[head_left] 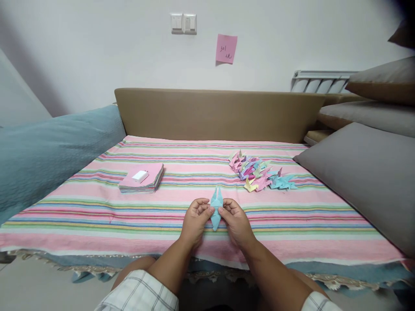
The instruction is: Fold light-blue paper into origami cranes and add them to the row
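Observation:
Both my hands meet over the striped sheet [97, 207] near its front edge. My left hand [194, 218] and my right hand [236, 220] each pinch one side of a light blue folded paper piece [216, 207], a narrow kite shape with two points sticking up at the top. All fingers are curled onto it. To the back right lies a pile of folded paper shapes [259, 172] in pink, purple, yellow and blue. At the back left sits a stack of square paper sheets [152, 181] with a small white block [140, 176] on top.
A teal blanket [48, 155] lies bunched along the left. Grey cushions [363, 172] crowd the right side. A tan headboard [214, 114] runs across the back, with a pink sticky note [226, 49] and light switches [183, 23] on the wall above.

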`<state>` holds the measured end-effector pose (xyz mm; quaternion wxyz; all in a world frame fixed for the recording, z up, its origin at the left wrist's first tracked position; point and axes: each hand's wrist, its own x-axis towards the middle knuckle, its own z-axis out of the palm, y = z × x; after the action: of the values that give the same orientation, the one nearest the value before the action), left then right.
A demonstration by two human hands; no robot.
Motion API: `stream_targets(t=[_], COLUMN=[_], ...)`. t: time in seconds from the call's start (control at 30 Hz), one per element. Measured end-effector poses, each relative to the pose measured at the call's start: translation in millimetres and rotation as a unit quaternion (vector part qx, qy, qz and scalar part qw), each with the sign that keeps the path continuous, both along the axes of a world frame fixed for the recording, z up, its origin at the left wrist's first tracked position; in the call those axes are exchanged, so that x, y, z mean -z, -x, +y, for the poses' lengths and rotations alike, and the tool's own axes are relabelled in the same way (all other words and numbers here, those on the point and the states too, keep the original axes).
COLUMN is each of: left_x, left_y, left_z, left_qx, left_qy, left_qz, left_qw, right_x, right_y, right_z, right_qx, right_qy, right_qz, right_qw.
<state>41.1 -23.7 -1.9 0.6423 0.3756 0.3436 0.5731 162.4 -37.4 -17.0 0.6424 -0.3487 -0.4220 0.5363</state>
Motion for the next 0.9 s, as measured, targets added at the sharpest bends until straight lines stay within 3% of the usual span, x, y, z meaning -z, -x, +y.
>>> stream_targets(t=[0.17,0.3,0.57,0.77,0.9], left_x=[-2.4,-3.8,-0.4,-4.7,-5.7], left_y=[2.6,4.1,2.2,2.6,2.7], left_z=[1.5,2.7,3.1,0.9,0.2], left_qx=[0.03,-0.006,-0.034,0.03,0.04], left_qy=[0.03,-0.019,-0.006,0.045,0.051], left_qz=[0.016,0.047,0.021,-0.006,-0.011], left_qw=[0.999,0.999,0.999,0.999,0.998], right_x=[0.6,-1.4,-7.9,-9.3,-8.9], right_y=[-0.6,0.2,3.8,3.7,3.9], right_z=[0.3,-0.4,-2.2,-2.6,-2.1], right_qx=[-0.001,-0.005,-0.01,-0.022,-0.027], right_qy=[0.001,0.005,0.053,0.086,0.112], right_qz=[0.001,0.012,0.047,0.072,0.082], right_qw=[1.0,1.0,0.997,0.993,0.99])
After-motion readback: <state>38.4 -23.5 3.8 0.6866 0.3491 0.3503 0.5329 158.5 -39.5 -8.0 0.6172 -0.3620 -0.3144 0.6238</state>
